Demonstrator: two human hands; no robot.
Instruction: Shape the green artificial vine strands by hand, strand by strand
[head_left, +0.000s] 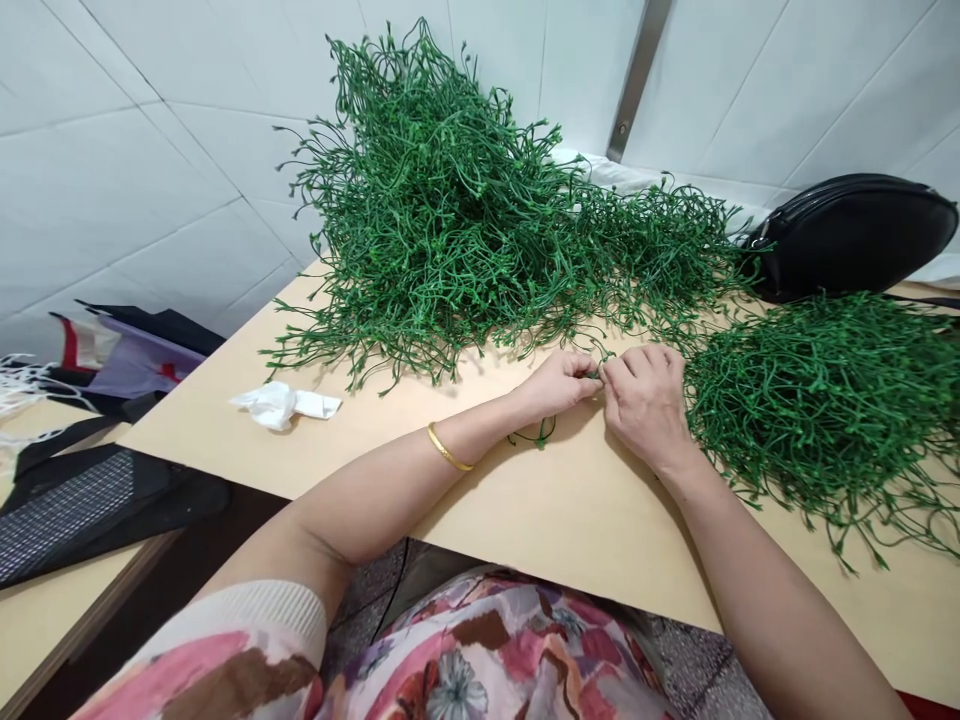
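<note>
We see a bright scene under pale, diffuse light that seems to fall from above, with no lamp in view. The wall (187, 150) looks whitish and softly glossy, while the tissue (277, 404) is close to washed out. Soft shadows lie on the table (585, 530) beside the left hand (555, 385) and right hand (649, 405) and along both forearms. Below the table's edge we find it much darker. The bag (855, 240) carries only faint highlights. Focus is fair, but fine detail smears in the pile (450, 220) and the sprig (600, 368) between the fingertips. Towards the edges, we notice wide-angle stretching.
</note>
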